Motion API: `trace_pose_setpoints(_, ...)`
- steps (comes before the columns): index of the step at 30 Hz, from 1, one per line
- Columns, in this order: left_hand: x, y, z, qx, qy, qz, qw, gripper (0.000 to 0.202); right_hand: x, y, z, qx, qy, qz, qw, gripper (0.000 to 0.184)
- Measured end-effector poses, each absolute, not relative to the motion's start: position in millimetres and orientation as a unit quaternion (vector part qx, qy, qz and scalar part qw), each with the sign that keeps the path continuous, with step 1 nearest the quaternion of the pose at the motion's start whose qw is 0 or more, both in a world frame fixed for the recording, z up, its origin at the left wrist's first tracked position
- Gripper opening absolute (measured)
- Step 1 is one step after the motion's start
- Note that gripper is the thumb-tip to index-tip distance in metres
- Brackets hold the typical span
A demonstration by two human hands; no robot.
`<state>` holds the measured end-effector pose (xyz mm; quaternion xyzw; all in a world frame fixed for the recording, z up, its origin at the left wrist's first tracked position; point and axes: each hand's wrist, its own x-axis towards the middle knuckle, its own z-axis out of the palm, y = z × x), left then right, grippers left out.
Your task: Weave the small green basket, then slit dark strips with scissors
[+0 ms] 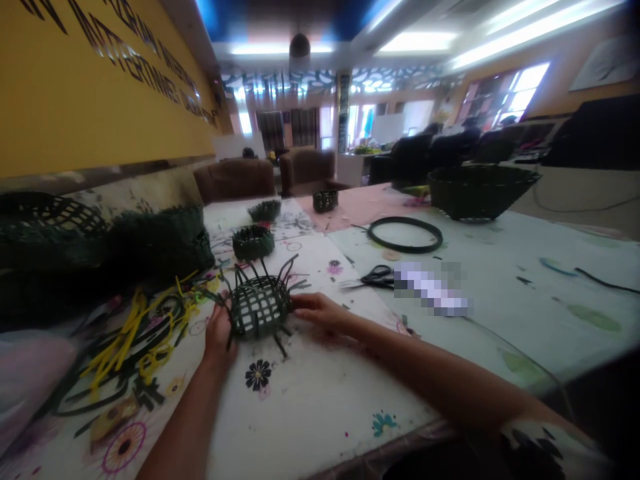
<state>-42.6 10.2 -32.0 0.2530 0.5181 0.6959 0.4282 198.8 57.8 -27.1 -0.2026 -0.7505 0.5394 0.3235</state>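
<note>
A small dark green woven basket (260, 305), with loose strip ends sticking out around its rim, stands between my hands on the flowered tablecloth. My left hand (219, 331) grips its left side, the fingers partly hidden behind the weave. On the right side, my right hand (316, 311) holds the basket's edge with bent fingers; the fingertips are hard to make out. Black-handled scissors (376, 277) lie to the right of my right hand, beside a pixelated pale object (431, 289).
Yellow and green strips (133, 333) lie heaped at the left, before large dark woven baskets (160, 240). Smaller baskets (253, 243) stand farther back. A dark green coil (405, 235) and a wide basket (480, 193) are at the back right. Chairs (237, 179) stand beyond the table.
</note>
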Motion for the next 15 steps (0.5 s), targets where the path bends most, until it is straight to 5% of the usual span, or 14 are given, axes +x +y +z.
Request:
trace_pose_setpoints(5,-47.5,8.1,-26.8,0.219,0.546,0.710,0.387,0.041,200.2,54.0,-28.8,-0.240,-0.779,0.486,0.316,0.031)
trace_pose_setpoints(10,-46.4,11.1,-28.6,0.224,0.549,0.707,0.385,0.037,196.8,51.0,-34.2,-0.289,-0.792,0.417,0.339,0.061)
trace_pose_setpoints(15,-46.8,10.0,-31.9,0.265,0.570,0.688,0.362,0.040,196.8,47.2,-29.2,-0.275,-0.802,0.414,0.331,0.054)
